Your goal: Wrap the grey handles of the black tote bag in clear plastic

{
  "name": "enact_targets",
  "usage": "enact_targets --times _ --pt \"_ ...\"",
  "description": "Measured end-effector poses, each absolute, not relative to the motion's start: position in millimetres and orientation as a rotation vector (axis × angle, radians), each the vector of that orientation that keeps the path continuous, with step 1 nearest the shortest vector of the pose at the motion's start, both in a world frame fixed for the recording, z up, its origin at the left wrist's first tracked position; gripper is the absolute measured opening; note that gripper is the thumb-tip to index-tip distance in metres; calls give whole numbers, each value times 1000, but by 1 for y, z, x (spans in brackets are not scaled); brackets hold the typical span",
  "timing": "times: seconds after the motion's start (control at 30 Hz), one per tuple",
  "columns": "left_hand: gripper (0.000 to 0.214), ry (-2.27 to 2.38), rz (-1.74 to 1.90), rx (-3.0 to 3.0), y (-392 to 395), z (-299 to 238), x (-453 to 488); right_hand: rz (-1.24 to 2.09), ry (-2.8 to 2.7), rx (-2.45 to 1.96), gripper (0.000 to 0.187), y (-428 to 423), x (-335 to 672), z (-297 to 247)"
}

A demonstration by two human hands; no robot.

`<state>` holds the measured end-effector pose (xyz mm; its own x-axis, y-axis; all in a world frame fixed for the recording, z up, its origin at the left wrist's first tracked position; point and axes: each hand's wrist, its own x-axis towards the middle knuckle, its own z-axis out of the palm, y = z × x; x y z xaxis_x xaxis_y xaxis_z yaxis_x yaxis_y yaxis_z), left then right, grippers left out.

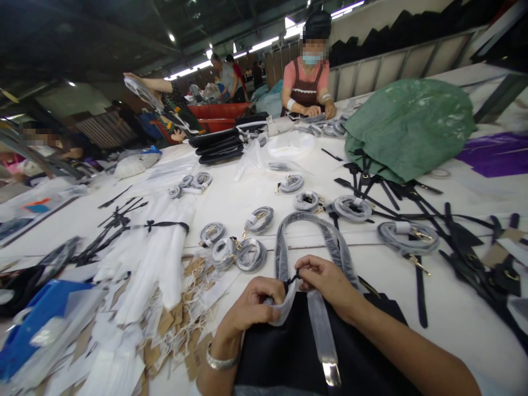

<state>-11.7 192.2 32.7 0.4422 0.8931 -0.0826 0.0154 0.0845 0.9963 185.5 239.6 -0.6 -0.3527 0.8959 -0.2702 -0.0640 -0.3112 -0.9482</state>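
A black handbag (pixel 268 352) lies in front of me, its looped handle (pixel 307 219) wrapped in clear film and standing up at the far side. My left hand (pixel 256 301) is closed around a film-covered strap (pixel 287 311) at the bag's top edge. My right hand (pixel 324 279) pinches a thin black strap (pixel 293 278) close to the left fingers; where it leads between the hands is partly hidden. A wrapped tab (pixel 319 322) with a gold metal end (pixel 331 374) hangs down the bag's front.
Coiled, wrapped straps (pixel 251 254) with gold clips lie beyond the bag. Left are white sleeves (pixel 152 258), tags with strings (pixel 181 313) and a blue tray (pixel 31 335). Black straps (pixel 462 236) and a green sack (pixel 408 126) lie right. A co-worker (pixel 307 82) works opposite.
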Motion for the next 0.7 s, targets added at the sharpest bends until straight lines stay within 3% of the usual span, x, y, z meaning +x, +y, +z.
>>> enact_targets --times 0.13,0.2,0.3,0.4,0.57,0.7 --pt "46 565 1351 936 196 16 -13 1860 -1066 -1129 13 242 187 -5" --pt "38 561 1528 670 201 11 -13 1804 -1095 -1104 17 243 188 -6" --pt "20 779 1603 486 208 10 -14 1624 -1153 -1053 40 246 191 -8" --pt "24 1015 1588 583 210 13 -19 1345 -1223 -1040 57 249 195 -9" --pt "21 1273 1438 803 209 35 -36 1177 -1401 -1019 31 245 200 4" --pt "25 1453 1391 1065 216 77 -42 1274 -1537 -928 31 242 200 33"
